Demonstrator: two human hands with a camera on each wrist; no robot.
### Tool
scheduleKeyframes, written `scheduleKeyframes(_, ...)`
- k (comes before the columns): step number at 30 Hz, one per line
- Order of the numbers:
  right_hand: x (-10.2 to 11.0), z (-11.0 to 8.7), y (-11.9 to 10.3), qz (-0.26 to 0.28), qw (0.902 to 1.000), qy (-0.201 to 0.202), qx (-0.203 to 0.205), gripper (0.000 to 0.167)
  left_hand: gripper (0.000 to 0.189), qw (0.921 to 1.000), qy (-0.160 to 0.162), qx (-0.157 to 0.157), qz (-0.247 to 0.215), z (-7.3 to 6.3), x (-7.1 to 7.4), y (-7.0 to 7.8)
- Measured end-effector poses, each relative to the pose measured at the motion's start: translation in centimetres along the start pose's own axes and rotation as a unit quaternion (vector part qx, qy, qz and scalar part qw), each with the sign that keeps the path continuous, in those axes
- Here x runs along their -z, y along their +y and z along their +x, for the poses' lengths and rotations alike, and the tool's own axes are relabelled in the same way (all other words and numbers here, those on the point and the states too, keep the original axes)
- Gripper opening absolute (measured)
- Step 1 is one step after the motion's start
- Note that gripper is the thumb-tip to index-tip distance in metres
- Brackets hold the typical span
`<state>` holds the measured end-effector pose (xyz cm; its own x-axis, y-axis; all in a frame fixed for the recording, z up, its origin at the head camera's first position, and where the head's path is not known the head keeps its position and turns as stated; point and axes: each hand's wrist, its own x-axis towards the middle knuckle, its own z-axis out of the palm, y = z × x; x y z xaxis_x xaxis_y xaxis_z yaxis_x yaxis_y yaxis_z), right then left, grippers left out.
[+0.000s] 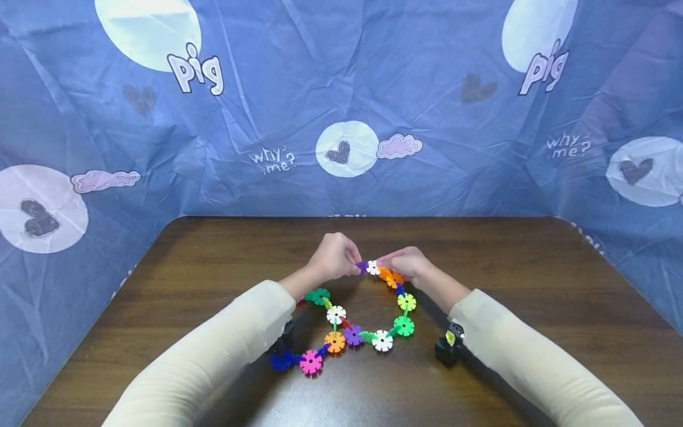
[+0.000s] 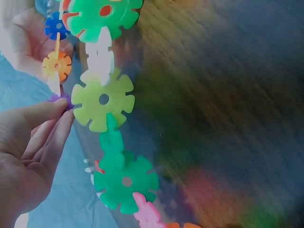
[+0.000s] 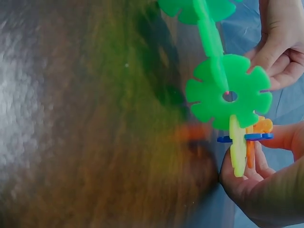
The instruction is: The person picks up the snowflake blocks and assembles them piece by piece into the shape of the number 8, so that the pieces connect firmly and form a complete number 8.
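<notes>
A chain of interlocking slotted plastic flower discs hangs in a curve between both hands. My left hand (image 1: 335, 259) pinches a purple disc (image 2: 61, 100) at its far end between thumb and fingers. Right beside it in the head view is a white disc (image 1: 373, 268), with the right hand's fingertips at its edge. My right hand (image 1: 409, 263) grips the chain around the orange discs (image 1: 394, 279). From there the chain runs down through a yellow-green disc (image 1: 407, 302), a green disc (image 3: 229, 92) and a white disc (image 1: 382, 341). The left forearm partly hides the chain's left side.
A second stretch of chain, with a pink disc (image 1: 311, 362) and dark blue discs (image 1: 281, 360), lies toward the near left. The brown wooden table (image 1: 507, 255) is backed by a blue printed cloth (image 1: 453, 190). Wrist cameras (image 1: 447, 351) hang below both sleeves.
</notes>
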<state>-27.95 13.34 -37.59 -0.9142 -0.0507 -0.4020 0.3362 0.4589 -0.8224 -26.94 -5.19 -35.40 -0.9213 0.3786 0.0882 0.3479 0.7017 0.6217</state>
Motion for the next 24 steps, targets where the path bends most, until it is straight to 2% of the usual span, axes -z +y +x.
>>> scheduleKeyframes(6, -0.18, -0.19, -0.39, 0.002, 0.9996, 0.025, -0.011, 0.029, 0.010, 0.9996, 0.018, -0.021, 0.011, 0.11, -0.46, 0.33)
scheduleKeyframes(12, -0.30, -0.30, -0.54, 0.013, 0.9992, 0.034, -0.015, 0.031, 0.009, 0.9994, 0.034, -0.005, 0.003, 0.15, -0.69, 0.54)
scheduleKeyframes(17, -0.26, -0.30, -0.35, 0.008, 0.9991, 0.033, -0.025, 0.031, 0.009, 0.9993, 0.034, -0.013, 0.007, 0.14, -0.76, 0.53)
scheduleKeyframes(24, -0.64, -0.33, -0.31, 0.050, 0.9976, 0.038, -0.028, 0.032, 0.009, 0.9986, 0.049, -0.021, 0.009, 0.14, -0.90, 0.49)
